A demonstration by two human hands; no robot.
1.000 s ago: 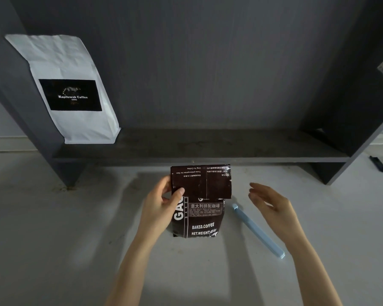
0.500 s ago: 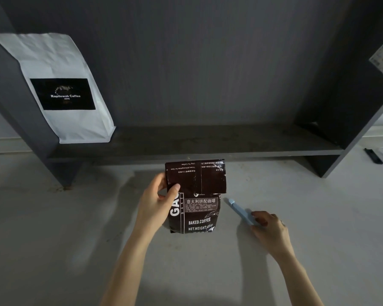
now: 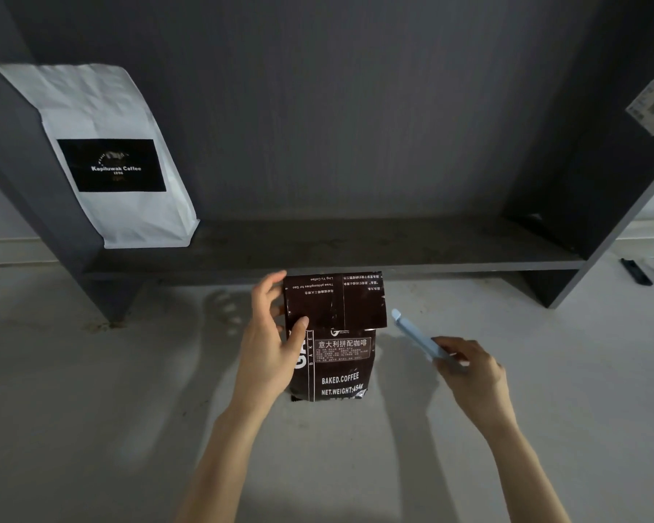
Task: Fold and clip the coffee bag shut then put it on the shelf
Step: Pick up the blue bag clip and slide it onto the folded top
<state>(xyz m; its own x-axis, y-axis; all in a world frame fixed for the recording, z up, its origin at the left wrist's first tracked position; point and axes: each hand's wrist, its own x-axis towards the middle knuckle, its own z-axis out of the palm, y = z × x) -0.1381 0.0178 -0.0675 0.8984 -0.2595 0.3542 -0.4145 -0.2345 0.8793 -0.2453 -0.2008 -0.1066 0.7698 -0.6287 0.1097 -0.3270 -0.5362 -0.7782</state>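
Observation:
A dark brown coffee bag (image 3: 338,356) stands upright on the pale floor, its top folded forward and down over its front. My left hand (image 3: 270,341) grips the bag's left side, thumb pressed on the folded flap. To the right, my right hand (image 3: 469,371) holds one end of a long light-blue clip (image 3: 416,335), lifted off the floor and slanted up-left toward the bag's fold, a short gap away from it. The dark grey shelf (image 3: 337,254) runs just behind the bag.
A white coffee bag (image 3: 106,156) with a black label leans at the shelf's left end against the side panel. The shelf's right panel (image 3: 601,205) slants down at the right. A small black object (image 3: 637,271) lies on the floor at the far right.
My right hand went down to the blue clip on the floor, closed on it and lifted it toward the bag. My left hand kept the folded bag upright.

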